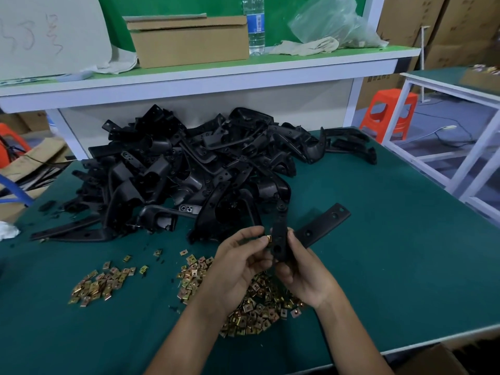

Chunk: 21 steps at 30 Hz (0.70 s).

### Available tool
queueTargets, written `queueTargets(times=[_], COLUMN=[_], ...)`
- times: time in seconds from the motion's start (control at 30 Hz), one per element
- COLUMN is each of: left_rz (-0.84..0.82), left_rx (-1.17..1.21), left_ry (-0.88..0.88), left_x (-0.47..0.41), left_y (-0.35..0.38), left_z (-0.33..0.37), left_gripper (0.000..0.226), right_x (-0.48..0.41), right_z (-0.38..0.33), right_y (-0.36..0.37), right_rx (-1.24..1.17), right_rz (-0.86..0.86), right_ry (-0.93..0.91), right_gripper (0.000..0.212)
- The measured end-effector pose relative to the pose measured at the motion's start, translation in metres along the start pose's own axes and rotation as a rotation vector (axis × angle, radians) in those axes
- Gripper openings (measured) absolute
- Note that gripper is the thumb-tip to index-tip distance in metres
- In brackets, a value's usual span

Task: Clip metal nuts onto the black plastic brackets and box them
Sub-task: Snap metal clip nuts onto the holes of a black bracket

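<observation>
My right hand [303, 269] grips the lower end of a black plastic bracket [279, 231], which stands nearly upright above the table. My left hand [238, 261] pinches a small brass-coloured metal nut [267, 237] against the bracket's left edge. A large heap of black brackets [189, 171] lies behind my hands. Loose metal nuts lie in two piles: a big one [259, 299] under my hands and a smaller one [100, 284] to the left. One long flat bracket [322, 226] lies to the right of my hands.
The green table [392, 253] ends at a white edge in front. An open cardboard box corner [433, 359] shows below the front edge. On the shelf above stand a cardboard box [189, 41], a water bottle [255, 25] and a plastic bag [335, 23]. An orange stool [387, 112] stands at right.
</observation>
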<state>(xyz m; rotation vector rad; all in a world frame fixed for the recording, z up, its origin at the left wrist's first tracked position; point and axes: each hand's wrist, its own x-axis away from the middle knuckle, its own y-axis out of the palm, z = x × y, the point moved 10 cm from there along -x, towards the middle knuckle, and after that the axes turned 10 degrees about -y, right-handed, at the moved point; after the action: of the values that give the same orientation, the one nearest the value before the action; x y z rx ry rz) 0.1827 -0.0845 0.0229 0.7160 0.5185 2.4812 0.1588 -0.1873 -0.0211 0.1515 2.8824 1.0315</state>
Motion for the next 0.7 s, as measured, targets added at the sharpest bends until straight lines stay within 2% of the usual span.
queueTargets(times=[0.4,0.7], left_rz=[0.047,0.024], left_rx=[-0.022,0.07], left_ry=[0.027,0.016], left_x=[0.0013,0.002], left_y=[-0.0047,0.0007], left_z=[0.001,-0.003], left_gripper=[0.016,0.014], right_x=[-0.0009,-0.0015], right_z=[0.0015,-0.004], right_y=[0.0024,0.0034], right_rx=[0.029,0.023], right_rz=[-0.032,-0.026], right_ry=[-0.011,-0.038], right_gripper=[0.045,0.04])
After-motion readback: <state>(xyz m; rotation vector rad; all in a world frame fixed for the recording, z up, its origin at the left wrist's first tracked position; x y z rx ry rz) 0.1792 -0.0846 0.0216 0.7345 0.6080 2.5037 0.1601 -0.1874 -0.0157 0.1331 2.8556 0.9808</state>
